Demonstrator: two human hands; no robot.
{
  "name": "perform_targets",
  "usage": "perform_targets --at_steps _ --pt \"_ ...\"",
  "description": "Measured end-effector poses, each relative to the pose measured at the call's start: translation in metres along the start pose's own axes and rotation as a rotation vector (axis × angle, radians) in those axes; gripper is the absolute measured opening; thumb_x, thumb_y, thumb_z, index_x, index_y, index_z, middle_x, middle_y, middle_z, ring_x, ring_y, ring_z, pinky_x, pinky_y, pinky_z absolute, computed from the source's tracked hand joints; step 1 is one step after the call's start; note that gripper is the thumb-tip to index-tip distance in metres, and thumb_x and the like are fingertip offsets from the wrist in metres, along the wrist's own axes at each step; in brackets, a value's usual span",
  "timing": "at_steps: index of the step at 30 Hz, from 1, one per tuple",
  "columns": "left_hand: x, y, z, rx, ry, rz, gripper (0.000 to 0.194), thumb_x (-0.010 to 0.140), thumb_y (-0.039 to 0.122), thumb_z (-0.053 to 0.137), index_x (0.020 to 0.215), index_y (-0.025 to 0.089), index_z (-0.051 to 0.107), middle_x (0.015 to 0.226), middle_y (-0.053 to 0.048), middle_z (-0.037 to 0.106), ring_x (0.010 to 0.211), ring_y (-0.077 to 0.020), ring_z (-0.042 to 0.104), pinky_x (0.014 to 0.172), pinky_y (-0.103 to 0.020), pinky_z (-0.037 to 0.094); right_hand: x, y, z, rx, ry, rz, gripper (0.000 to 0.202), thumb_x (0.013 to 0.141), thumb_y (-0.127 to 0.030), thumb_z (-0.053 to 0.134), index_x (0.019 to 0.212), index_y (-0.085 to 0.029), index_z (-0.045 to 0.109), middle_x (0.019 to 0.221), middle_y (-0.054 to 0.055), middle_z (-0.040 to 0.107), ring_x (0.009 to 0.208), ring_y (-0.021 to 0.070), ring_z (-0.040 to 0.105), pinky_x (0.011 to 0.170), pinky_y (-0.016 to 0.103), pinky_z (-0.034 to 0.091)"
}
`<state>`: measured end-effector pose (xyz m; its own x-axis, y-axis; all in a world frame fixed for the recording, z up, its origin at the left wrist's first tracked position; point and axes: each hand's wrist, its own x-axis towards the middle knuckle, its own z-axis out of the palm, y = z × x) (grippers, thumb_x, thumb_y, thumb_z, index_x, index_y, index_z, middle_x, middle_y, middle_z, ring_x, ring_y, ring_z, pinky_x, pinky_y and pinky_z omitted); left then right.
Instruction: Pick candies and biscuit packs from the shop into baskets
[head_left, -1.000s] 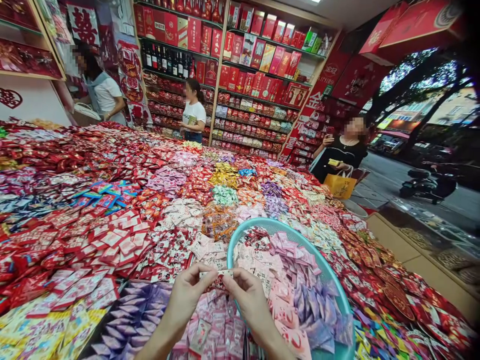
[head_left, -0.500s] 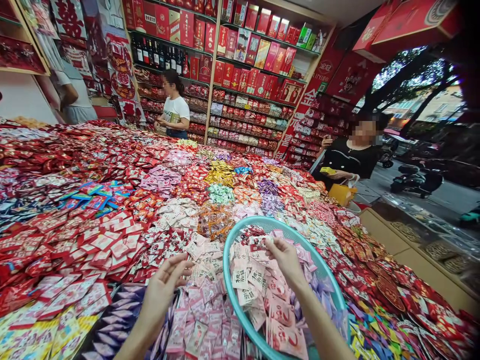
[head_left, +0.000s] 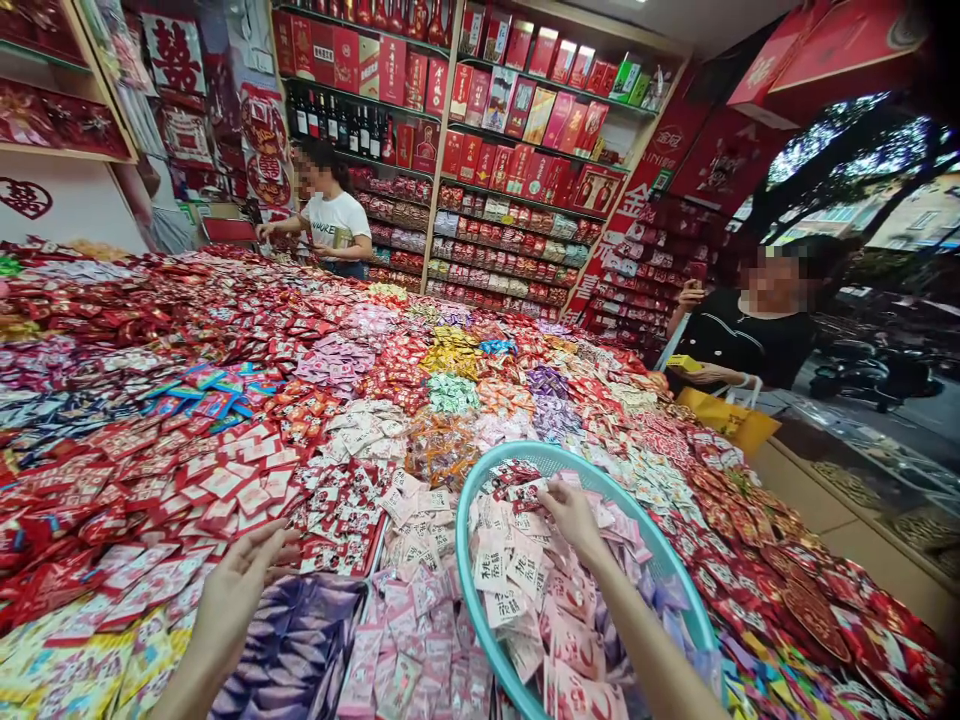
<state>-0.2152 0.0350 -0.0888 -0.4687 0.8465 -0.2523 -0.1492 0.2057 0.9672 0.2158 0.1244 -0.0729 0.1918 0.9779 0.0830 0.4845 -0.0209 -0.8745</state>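
A turquoise plastic basket (head_left: 480, 640) stands at lower centre-right, holding pink, cream, red and purple wrapped packets. My right hand (head_left: 574, 518) is over its upper part with fingers curled down at the packets; whether one is between the fingertips is too small to tell. My left hand (head_left: 244, 590) hovers with fingers apart and nothing in it, above the red-and-white packets (head_left: 247, 480) and beside the dark purple packets (head_left: 300, 640). Pink packets (head_left: 412, 640) and cream packets (head_left: 424, 525) lie between the left hand and the basket.
Heaps of coloured sweets (head_left: 450, 350) spread over the wide display. A person in a white top (head_left: 337, 220) stands behind it. Another person in black (head_left: 750, 340) stands at the right with a yellow bag (head_left: 731, 415). Shelves (head_left: 439, 150) of red boxes and bottles line the back.
My left hand has moved left, away from the cream packets. My right hand stays over the basket. The person in white now reaches an arm out; the view has shifted slightly.
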Motion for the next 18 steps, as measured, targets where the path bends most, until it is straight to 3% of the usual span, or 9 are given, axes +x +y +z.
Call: perform_targets --at_steps 4,8,11,14,18 --pt "0.024 -0.021 -0.002 0.206 -0.002 0.119 0.054 0.065 0.057 0.059 0.098 0.015 0.057 0.09 -0.01 0.069 0.078 -0.0227 0.066 0.063 -0.03 0.054 0.001 0.0 0.002 -0.11 0.056 -0.039 0.036 0.062 -0.049 0.06 0.075 -0.016 0.063 0.07 0.007 0.064 0.066 0.023 0.057 0.063 0.033 0.042" --pt "0.045 -0.045 0.009 0.464 -0.063 0.281 0.051 0.069 0.057 0.051 0.093 0.012 0.056 0.086 -0.012 0.068 0.079 -0.0239 0.066 0.07 -0.033 0.052 0.0 -0.001 0.002 -0.186 0.101 -0.074 0.037 0.062 -0.046 0.06 0.082 -0.015 0.064 0.074 0.008 0.064 0.074 0.0261 0.058 0.071 0.037 0.041" --pt "0.054 -0.054 0.024 0.633 -0.156 0.37 0.04 0.075 0.046 0.048 0.096 0.013 0.056 0.092 -0.013 0.066 0.083 -0.0235 0.063 0.077 -0.036 0.049 -0.002 -0.003 0.001 -0.215 0.121 -0.108 0.037 0.065 -0.044 0.058 0.087 -0.015 0.064 0.082 0.01 0.064 0.081 0.0267 0.057 0.075 0.038 0.04" --pt "0.058 -0.053 0.038 0.842 -0.263 0.493 0.032 0.077 0.03 0.048 0.104 0.016 0.057 0.108 -0.013 0.061 0.099 -0.027 0.056 0.086 -0.042 0.042 -0.007 -0.006 -0.001 -0.232 0.144 -0.128 0.04 0.068 -0.045 0.056 0.092 -0.013 0.063 0.085 0.011 0.064 0.083 0.0267 0.057 0.076 0.038 0.04" --pt "0.064 -0.045 0.053 1.083 -0.423 0.648 0.047 0.07 0.007 0.046 0.114 0.021 0.056 0.121 -0.009 0.056 0.112 -0.0269 0.046 0.093 -0.042 0.034 -0.016 -0.015 -0.007 -0.233 0.171 -0.137 0.043 0.07 -0.047 0.055 0.096 -0.013 0.062 0.089 0.013 0.064 0.084 0.0267 0.057 0.075 0.038 0.041"
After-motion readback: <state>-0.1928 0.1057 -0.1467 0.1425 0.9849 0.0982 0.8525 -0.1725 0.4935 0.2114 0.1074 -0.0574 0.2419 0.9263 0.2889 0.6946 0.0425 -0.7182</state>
